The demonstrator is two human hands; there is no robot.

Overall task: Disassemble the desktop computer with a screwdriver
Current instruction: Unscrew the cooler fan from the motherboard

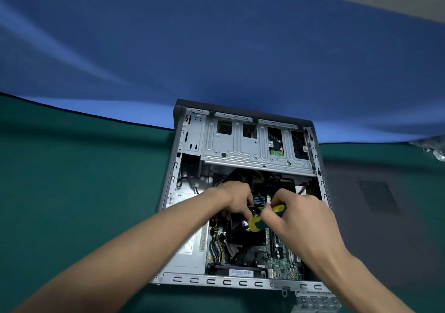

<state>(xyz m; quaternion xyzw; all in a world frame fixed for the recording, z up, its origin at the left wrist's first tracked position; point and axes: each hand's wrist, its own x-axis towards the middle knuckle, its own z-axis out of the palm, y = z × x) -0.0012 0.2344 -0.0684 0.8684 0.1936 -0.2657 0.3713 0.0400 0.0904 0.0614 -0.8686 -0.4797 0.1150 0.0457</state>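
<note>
An open desktop computer case [190, 132] lies on its side on the green table, its motherboard [280, 264] and black CPU cooler [243, 237] exposed. My right hand [301, 221] grips a screwdriver [258, 223] with a yellow and green handle over the cooler; its tip is hidden. My left hand [237, 197] reaches into the case just left of the screwdriver, fingers curled down onto the cooler's upper edge. What the fingers hold is hidden.
A silver drive cage [240, 144] spans the far half of the case. The power supply [190, 247] sits at the left inside. A dark side panel [385, 216] lies on the table to the right. A blue cloth backdrop [216, 60] hangs behind.
</note>
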